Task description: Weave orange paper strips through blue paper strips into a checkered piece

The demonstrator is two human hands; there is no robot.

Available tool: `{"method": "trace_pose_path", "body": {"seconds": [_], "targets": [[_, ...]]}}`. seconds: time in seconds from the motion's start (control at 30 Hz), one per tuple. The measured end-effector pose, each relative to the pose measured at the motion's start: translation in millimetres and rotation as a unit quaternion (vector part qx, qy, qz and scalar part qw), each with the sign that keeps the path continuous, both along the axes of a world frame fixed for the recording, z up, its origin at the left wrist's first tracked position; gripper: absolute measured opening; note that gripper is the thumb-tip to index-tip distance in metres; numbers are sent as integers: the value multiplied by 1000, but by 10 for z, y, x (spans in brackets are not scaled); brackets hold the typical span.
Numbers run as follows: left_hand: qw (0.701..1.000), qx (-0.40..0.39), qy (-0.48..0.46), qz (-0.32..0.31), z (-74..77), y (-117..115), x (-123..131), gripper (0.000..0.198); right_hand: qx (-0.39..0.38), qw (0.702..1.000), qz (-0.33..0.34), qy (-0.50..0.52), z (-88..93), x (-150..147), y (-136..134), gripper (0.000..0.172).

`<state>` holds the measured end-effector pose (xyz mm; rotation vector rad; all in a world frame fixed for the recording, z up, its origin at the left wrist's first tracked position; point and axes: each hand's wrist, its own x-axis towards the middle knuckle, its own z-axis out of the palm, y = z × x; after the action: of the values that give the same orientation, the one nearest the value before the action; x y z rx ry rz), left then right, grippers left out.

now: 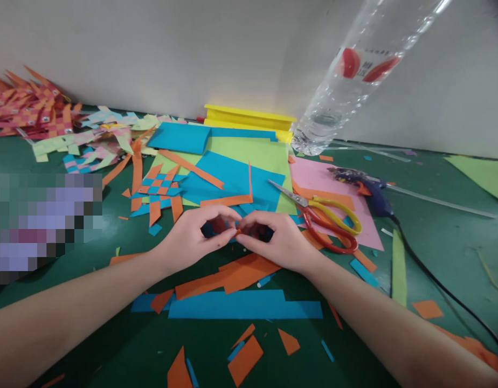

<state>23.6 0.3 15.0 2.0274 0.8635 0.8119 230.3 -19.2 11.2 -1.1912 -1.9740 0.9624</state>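
Observation:
My left hand (196, 233) and my right hand (275, 237) meet at the fingertips over the middle of the table. Both are closed in a pinch on a small piece of orange paper (238, 231), mostly covered by the fingers. Just beyond them lies a folded orange paper strip (228, 200), one end standing up. A woven blue and orange paper fish (158, 187) rests beyond my left hand. Scissors (299, 200) with red and yellow handles lie beyond my right hand. Nearer me are orange paper strips (216, 281) and blue paper strips (244, 306).
A blue glue gun (376, 196) with a black cord lies at right on pink paper (313, 171). Behind it a clear plastic bottle (333, 102) stands by the wall. Woven paper pieces (39, 108) are heaped at far left. Orange scraps (246, 360) litter the green table (123, 345).

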Motion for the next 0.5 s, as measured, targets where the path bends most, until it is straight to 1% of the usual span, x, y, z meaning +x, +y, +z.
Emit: {"method": "trace_pose_path", "body": {"seconds": [0.07,0.13,0.23,0.33,0.43,0.5], "targets": [[1000,16,7,-10,2,-10,7,15,17,1000,23,-6,-8,2,1,8],[999,52,12,3,4,-26,11,14,19,999,32,-13,-6,3,5,7],[992,117,15,44,10,-48,14,14,-15,1000,2,-2,14,11,18,9],[989,134,23,65,20,-52,15,16,-72,993,-52,80,36,29,45,15],[989,119,29,78,30,-45,16,14,-116,974,-88,175,40,45,79,19],[991,100,35,81,33,-42,15,13,-130,959,-113,223,34,48,98,21]]}}
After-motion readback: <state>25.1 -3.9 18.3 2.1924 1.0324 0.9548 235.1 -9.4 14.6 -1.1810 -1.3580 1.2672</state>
